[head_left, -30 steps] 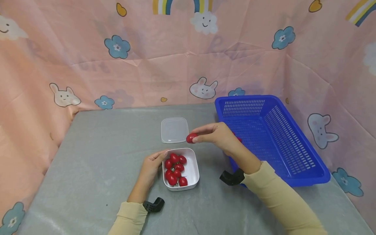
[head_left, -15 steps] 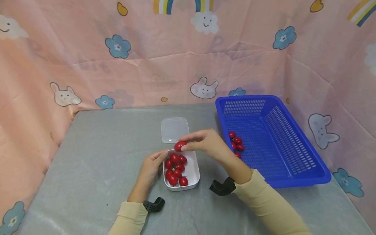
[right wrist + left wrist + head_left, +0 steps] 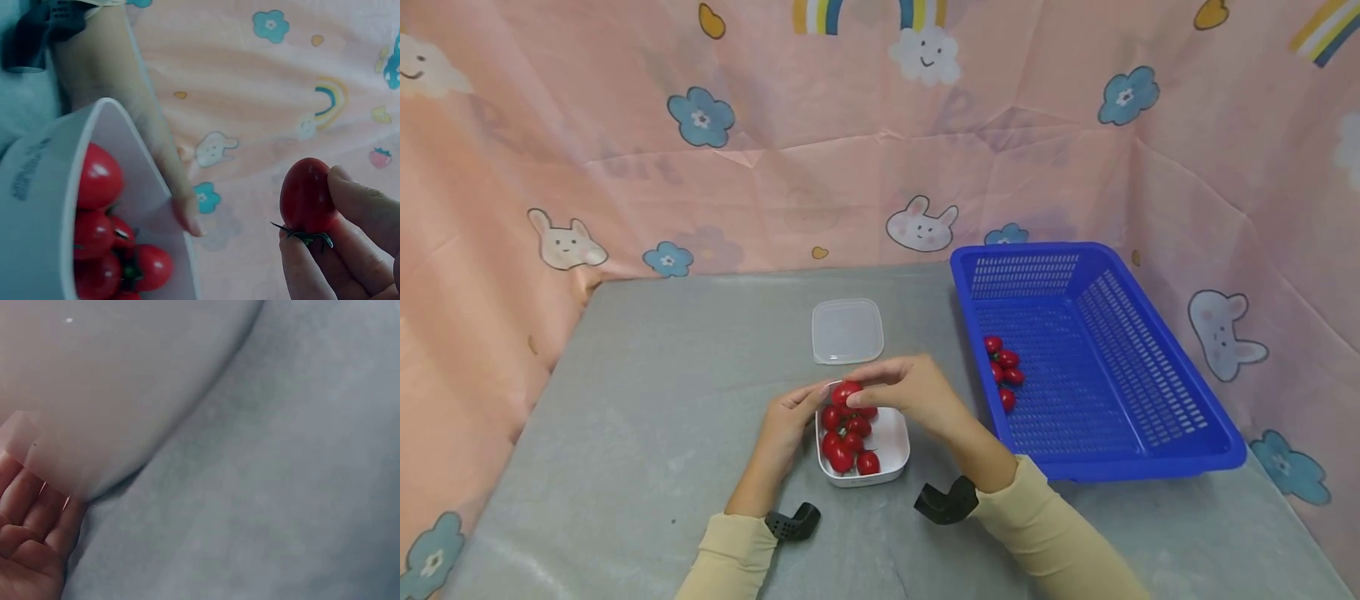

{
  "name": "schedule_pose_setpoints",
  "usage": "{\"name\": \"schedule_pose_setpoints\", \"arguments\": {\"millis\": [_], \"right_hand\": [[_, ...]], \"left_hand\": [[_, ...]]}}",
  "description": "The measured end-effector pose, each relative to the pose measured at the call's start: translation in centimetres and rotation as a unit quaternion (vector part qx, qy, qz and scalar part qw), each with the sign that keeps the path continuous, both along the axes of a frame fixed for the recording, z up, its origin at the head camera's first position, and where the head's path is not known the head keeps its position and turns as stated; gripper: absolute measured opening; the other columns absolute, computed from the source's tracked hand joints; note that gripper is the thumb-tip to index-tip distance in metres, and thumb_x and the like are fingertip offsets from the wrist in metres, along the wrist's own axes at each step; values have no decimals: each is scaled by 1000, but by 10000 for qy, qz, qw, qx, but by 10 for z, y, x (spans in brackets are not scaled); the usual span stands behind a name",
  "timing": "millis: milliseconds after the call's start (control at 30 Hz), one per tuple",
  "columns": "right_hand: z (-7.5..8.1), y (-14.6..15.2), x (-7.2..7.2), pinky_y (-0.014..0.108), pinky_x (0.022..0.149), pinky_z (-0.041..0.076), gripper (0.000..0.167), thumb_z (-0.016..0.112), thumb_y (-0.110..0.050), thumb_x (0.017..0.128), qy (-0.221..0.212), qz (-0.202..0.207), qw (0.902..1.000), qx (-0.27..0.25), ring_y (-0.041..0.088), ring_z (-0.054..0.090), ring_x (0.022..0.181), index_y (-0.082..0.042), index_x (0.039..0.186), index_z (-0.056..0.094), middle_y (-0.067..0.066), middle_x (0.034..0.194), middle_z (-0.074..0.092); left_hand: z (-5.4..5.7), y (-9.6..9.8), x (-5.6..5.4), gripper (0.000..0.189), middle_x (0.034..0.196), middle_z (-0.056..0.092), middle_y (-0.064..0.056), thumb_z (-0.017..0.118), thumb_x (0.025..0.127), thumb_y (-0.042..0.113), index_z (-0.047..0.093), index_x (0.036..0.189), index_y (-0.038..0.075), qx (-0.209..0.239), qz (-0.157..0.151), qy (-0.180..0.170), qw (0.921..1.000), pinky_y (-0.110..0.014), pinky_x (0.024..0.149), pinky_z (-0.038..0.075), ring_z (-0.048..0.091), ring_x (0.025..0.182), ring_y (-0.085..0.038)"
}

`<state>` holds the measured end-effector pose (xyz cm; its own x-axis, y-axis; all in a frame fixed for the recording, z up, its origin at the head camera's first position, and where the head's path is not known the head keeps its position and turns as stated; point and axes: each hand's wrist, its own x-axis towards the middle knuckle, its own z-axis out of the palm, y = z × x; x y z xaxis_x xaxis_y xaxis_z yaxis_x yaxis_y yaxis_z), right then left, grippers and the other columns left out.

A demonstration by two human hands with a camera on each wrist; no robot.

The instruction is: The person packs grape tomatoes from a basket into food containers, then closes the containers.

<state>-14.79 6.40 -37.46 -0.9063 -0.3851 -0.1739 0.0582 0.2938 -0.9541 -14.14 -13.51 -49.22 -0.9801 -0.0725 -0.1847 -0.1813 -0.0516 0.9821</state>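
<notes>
A small white square container (image 3: pixel 891 442) stands on the table with several red cherry tomatoes (image 3: pixel 840 458) gathered along its left side. My left hand (image 3: pixel 781 435) grips its far left corner, thumb at the rim and fingers against the outer wall, as the fingers (image 3: pixel 28 506) in the left wrist view show. Over the far left part of the container, my right hand (image 3: pixel 928 398) pinches one cherry tomato (image 3: pixel 306 194) between thumb and fingers. Its green stem end faces down in the right wrist view. That tomato hides some of those beneath it.
Behind the container a clear square lid (image 3: pixel 847 332) lies flat on the grey table (image 3: pixel 662 400). To the right stands a blue slotted basket (image 3: pixel 1150 463) with several cherry tomatoes (image 3: pixel 1009 359) by its left wall. A patterned pink cloth (image 3: pixel 820 183) hangs behind.
My right hand has moved left and toward me with the cherry tomato, from beside the lid to over the container. The left hand has kept its grip on the container.
</notes>
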Motion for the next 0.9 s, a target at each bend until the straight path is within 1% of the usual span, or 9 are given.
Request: {"name": "schedule_pose_setpoints", "arguments": {"millis": [67, 167, 300, 433, 567, 700, 900], "right_hand": [[-9, -3, 0, 32, 86, 54, 30, 83, -19, 80, -16, -47, 10000, 37, 18, 67, 103, -7, 107, 78, 9, 106, 77], [-21, -7, 0, 32, 86, 53, 29, 84, -19, 79, -37, -101, 9998, 158, 18, 66, 103, -7, 104, 79, 9, 106, 77], [-32, -11, 1, 29, 83, 52, 27, 86, -19, 76, -21, -222, 9992, 331, 17, 65, 101, -8, 100, 80, 8, 106, 77], [-38, -14, 1, 26, 78, 49, 26, 87, -19, 75, -3, -325, 9984, 458, 18, 63, 97, -9, 98, 80, 8, 106, 77], [-43, -16, 2, 25, 75, 48, 25, 87, -19, 74, 61, -314, 9979, 568, 16, 62, 93, -8, 96, 81, 8, 106, 76], [-47, -17, 3, 24, 70, 49, 24, 87, -18, 74, 86, -262, 9976, 633, 12, 60, 88, -8, 95, 81, 7, 104, 77], [-53, -19, 1, 22, 70, 51, 26, 86, -18, 75, 366, -109, 9961, 798, 11, 62, 88, -6, 97, 80, 8, 100, 78]], "left_hand": [[1, 0, 0, 33, 106, 77, 4, 66, 95, 20, 70, 117, -4, 22, 0, 19, 10000, -22, 92, 49, 65, 102, 0], [1, 0, 1, 35, 107, 76, 4, 65, 96, 20, 69, 119, -5, 14, -53, 52, 10000, -20, 92, 49, 65, 101, 1], [2, 0, 2, 35, 108, 76, 2, 64, 96, 20, 68, 120, -6, 40, -87, 70, 9999, -18, 91, 50, 65, 100, 1], [2, 0, 2, 35, 111, 76, -1, 64, 96, 19, 68, 120, -6, 26, -100, 83, 9999, -19, 93, 49, 64, 101, 1], [1, -1, 2, 35, 115, 75, -5, 64, 96, 21, 69, 119, -4, -100, -112, 96, 9998, -23, 97, 48, 64, 103, 1], [1, -1, 1, 35, 118, 74, -9, 65, 96, 21, 69, 119, -4, -152, -103, 91, 9998, -26, 99, 47, 63, 104, 1], [1, 0, 2, 34, 119, 73, -10, 65, 96, 21, 69, 120, -4, -148, -80, 64, 9998, -24, 97, 48, 63, 104, 1]]}}
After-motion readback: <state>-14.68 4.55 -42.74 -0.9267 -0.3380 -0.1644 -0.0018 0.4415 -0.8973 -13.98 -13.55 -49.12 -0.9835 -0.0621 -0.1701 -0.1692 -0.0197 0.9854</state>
